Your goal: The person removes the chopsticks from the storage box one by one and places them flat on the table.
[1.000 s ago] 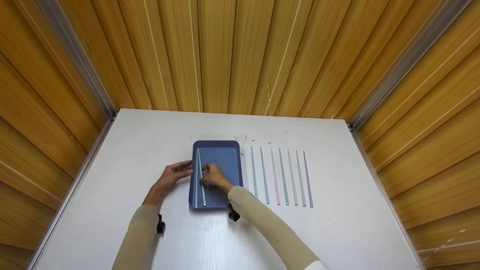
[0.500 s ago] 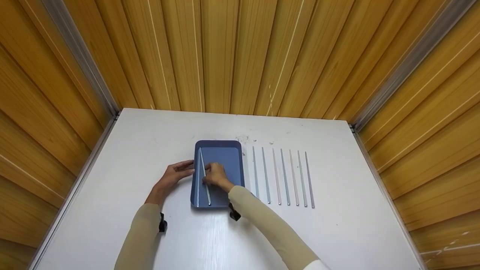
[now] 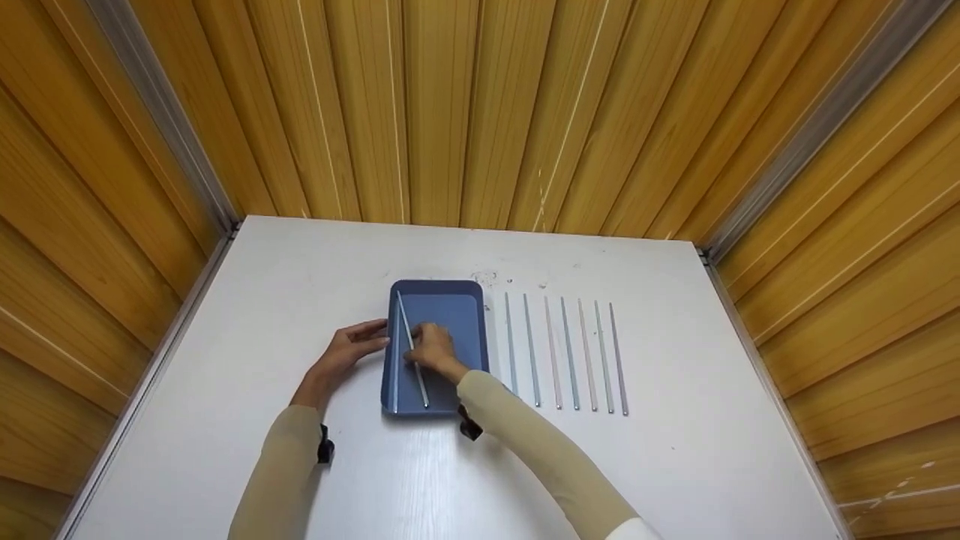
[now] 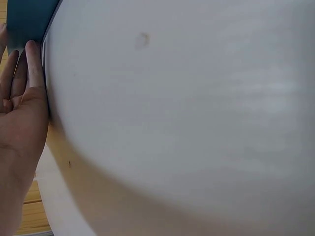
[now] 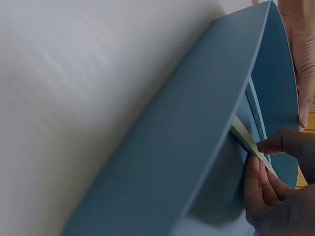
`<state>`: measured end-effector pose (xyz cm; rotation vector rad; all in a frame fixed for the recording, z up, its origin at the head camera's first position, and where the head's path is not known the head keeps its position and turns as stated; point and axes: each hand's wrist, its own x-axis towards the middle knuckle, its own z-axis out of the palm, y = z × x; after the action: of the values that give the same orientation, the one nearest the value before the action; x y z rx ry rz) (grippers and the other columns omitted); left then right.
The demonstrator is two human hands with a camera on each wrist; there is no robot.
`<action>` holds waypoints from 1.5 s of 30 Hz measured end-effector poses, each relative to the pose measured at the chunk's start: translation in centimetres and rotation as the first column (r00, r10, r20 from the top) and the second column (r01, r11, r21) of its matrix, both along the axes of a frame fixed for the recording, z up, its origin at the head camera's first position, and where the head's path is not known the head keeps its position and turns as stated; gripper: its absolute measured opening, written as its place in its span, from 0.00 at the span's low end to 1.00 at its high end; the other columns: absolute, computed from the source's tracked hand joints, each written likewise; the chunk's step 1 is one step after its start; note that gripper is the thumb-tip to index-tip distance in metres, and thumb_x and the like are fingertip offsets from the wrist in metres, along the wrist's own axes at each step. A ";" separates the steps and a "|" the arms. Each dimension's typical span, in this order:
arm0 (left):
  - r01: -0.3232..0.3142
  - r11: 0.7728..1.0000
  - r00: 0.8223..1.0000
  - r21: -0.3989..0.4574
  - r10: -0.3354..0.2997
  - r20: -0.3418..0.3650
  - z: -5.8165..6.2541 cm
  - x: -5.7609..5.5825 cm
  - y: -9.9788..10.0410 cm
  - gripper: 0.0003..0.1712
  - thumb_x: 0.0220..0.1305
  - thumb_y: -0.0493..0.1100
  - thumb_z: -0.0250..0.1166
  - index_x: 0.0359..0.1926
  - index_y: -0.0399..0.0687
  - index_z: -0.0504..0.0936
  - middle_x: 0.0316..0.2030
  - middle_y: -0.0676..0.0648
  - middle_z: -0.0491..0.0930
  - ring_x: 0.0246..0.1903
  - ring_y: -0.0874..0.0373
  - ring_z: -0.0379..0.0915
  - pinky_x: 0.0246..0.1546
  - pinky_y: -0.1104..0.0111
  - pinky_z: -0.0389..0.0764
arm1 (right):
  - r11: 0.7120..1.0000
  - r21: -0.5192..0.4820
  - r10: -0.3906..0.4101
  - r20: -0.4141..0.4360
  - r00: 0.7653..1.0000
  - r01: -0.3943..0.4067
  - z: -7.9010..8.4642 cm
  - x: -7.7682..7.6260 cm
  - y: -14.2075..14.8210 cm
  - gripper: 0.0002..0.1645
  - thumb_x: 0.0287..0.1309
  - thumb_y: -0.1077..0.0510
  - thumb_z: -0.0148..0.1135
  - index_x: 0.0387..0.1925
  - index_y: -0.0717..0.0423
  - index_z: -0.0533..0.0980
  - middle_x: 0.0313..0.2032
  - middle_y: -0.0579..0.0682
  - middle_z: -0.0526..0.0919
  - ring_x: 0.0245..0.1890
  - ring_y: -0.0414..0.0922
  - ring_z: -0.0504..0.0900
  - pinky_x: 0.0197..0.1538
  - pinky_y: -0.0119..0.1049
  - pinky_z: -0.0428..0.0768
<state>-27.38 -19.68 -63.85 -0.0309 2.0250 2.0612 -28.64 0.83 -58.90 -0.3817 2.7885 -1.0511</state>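
A blue tray [image 3: 459,319] lies on the white table [image 3: 300,270]. My right hand [image 3: 431,351] pinches a thin pale stick [image 3: 406,322] that lies slanted inside the tray, its far end at the tray's far-left corner. A second stick [image 3: 394,379] lies along the tray's left wall. My left hand [image 3: 351,349] rests with straight fingers against the tray's left side. The right wrist view shows the tray [image 5: 197,128] close up, the stick [image 5: 244,136] pinched by my fingers [image 5: 273,194]. In the left wrist view my left hand [image 4: 22,103] touches the tray's edge [image 4: 27,19].
Several thin pale sticks [image 3: 564,352] lie side by side on the table right of the tray. Wooden panel walls [image 3: 480,112] close in the table at the back and both sides. Bare table lies left of the tray and along the front.
The near end of the pinched stick has swung to the right inside the tray, so it slants more. My left hand has stayed on the tray's side.
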 end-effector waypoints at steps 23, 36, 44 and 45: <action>0.019 1.000 1.000 0.025 -0.019 -0.023 0.0 0.1 -0.2 0.35 0.67 0.38 0.70 0.72 0.36 0.70 0.70 0.35 0.71 0.69 0.49 0.72 0.60 0.74 0.80 | 0.943 -0.326 0.001 0.207 0.978 0.068 0.3 -0.5 2.1 0.19 0.52 0.72 0.68 0.48 0.73 0.82 0.36 0.66 0.89 0.21 0.35 0.77 0.27 0.27 0.82; 0.004 0.999 1.000 0.035 -0.004 -0.001 -0.1 0.2 0.0 0.35 0.66 0.40 0.71 0.71 0.38 0.71 0.70 0.37 0.72 0.70 0.50 0.71 0.61 0.73 0.79 | 0.879 -0.475 0.076 0.241 0.967 0.049 -0.9 -0.9 4.0 0.23 0.56 0.72 0.69 0.55 0.71 0.79 0.42 0.68 0.87 0.31 0.38 0.83 0.33 0.29 0.85; 0.003 0.999 1.000 0.038 -0.003 -0.017 -0.2 0.1 -0.1 0.35 0.66 0.38 0.70 0.71 0.36 0.71 0.70 0.35 0.71 0.71 0.45 0.68 0.58 0.73 0.81 | 0.817 -0.576 0.147 0.235 0.961 0.016 -0.1 -0.6 5.7 0.26 0.61 0.69 0.68 0.60 0.72 0.76 0.44 0.65 0.86 0.32 0.34 0.84 0.37 0.33 0.88; 0.000 0.999 1.000 0.036 0.001 -0.015 -0.1 0.1 -0.1 0.35 0.66 0.38 0.71 0.71 0.36 0.71 0.70 0.35 0.71 0.71 0.45 0.69 0.58 0.74 0.81 | 0.812 -0.583 0.150 0.235 0.960 0.015 0.0 -0.6 6.0 0.26 0.62 0.69 0.68 0.61 0.72 0.76 0.44 0.64 0.86 0.33 0.34 0.84 0.38 0.32 0.87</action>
<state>-27.29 -19.76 -63.98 -0.0094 1.9962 2.1044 -29.22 6.81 -58.89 -0.3588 2.1441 -1.7822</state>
